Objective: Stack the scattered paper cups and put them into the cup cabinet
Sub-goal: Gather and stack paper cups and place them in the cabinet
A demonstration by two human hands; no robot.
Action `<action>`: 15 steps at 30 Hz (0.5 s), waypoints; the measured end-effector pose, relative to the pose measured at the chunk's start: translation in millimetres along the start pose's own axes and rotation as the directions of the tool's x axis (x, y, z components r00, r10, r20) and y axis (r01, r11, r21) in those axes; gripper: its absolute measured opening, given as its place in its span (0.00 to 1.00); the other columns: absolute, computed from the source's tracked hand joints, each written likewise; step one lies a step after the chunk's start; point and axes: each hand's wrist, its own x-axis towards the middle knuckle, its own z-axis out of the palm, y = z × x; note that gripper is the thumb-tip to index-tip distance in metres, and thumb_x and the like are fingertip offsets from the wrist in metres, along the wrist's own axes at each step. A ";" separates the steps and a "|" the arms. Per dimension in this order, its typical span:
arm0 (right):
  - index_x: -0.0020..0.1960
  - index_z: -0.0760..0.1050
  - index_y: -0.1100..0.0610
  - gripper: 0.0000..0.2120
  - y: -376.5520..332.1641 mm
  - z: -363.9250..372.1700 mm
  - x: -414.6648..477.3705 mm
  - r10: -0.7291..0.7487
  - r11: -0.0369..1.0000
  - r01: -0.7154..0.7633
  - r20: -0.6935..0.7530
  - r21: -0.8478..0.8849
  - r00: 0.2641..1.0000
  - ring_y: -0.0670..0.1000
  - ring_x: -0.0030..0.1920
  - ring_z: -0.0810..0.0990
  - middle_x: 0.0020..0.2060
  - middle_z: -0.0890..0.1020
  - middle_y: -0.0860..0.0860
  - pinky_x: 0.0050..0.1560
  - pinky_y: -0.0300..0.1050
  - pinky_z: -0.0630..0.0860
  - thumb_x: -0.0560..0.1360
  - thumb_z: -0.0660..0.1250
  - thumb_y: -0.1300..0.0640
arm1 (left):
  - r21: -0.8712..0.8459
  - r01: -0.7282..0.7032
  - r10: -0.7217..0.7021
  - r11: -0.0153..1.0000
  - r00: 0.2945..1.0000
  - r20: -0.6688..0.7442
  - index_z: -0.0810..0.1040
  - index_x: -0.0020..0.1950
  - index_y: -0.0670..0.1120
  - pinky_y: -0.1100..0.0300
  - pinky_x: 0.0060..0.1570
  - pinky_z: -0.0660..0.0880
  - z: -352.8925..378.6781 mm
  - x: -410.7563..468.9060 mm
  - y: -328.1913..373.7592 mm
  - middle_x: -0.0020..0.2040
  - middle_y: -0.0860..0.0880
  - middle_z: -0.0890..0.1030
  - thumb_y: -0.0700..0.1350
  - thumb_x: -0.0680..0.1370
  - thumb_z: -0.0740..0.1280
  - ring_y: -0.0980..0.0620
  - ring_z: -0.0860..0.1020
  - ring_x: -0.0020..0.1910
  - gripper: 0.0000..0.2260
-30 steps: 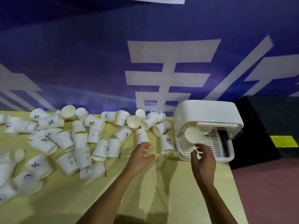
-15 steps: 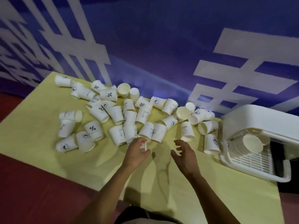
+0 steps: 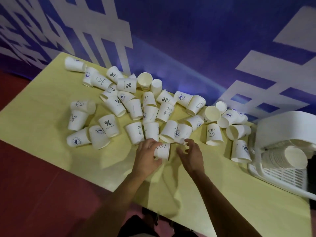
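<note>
The left hand [image 3: 147,158] grips a smiley cup [image 3: 163,151] at the near edge of the pile, fingers wrapped over its wall. The right hand [image 3: 191,154] hovers just beside it, holding nothing, its fingers loosely spread toward the next cup [image 3: 183,132]. Many cups [image 3: 133,106] lie scattered on the table [image 3: 34,103]. The cabinet [image 3: 287,124] stands at the table's right end, with a stack [image 3: 283,157] lying inside. To nest them well, line up base to mouth, slide squarely, and grip lightly, since thin paper walls likely crush.
</note>
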 end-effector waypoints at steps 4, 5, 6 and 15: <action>0.68 0.67 0.58 0.29 0.6 3.8 20.7 0.128 0.989 -0.122 -0.069 0.082 0.989 0.59 0.58 0.79 0.61 0.78 0.56 0.56 0.54 0.77 0.75 0.73 0.45 | 0.083 -0.045 0.048 0.996 0.998 -0.041 0.79 0.64 0.52 0.52 0.62 0.69 15.1 3.6 1.6 0.61 0.50 0.75 0.53 0.64 0.78 0.45 0.70 0.61 0.29; 0.67 0.66 0.59 0.31 -0.4 5.4 26.1 0.163 0.982 -0.154 -0.083 0.107 0.983 0.60 0.59 0.79 0.62 0.78 0.57 0.56 0.54 0.76 0.74 0.73 0.43 | 0.094 -0.051 0.055 0.994 0.998 -0.038 0.78 0.64 0.53 0.52 0.60 0.69 17.2 5.0 0.9 0.62 0.51 0.75 0.54 0.63 0.78 0.46 0.68 0.61 0.30; 0.68 0.65 0.60 0.33 -1.1 7.2 30.9 0.189 0.976 -0.177 -0.092 0.124 0.978 0.61 0.59 0.79 0.61 0.78 0.58 0.56 0.54 0.76 0.74 0.74 0.43 | 0.105 -0.063 0.066 0.993 0.997 -0.031 0.78 0.65 0.54 0.52 0.60 0.69 18.4 6.3 -0.4 0.62 0.51 0.74 0.55 0.63 0.78 0.48 0.66 0.62 0.31; 0.68 0.64 0.63 0.33 -0.7 14.7 39.4 0.253 0.944 -0.241 -0.027 0.226 0.967 0.58 0.52 0.80 0.50 0.80 0.55 0.51 0.52 0.77 0.75 0.73 0.45 | 0.177 -0.077 0.082 0.981 0.996 -0.025 0.76 0.64 0.55 0.56 0.59 0.62 22.3 9.4 -8.6 0.61 0.54 0.74 0.48 0.62 0.77 0.48 0.67 0.61 0.31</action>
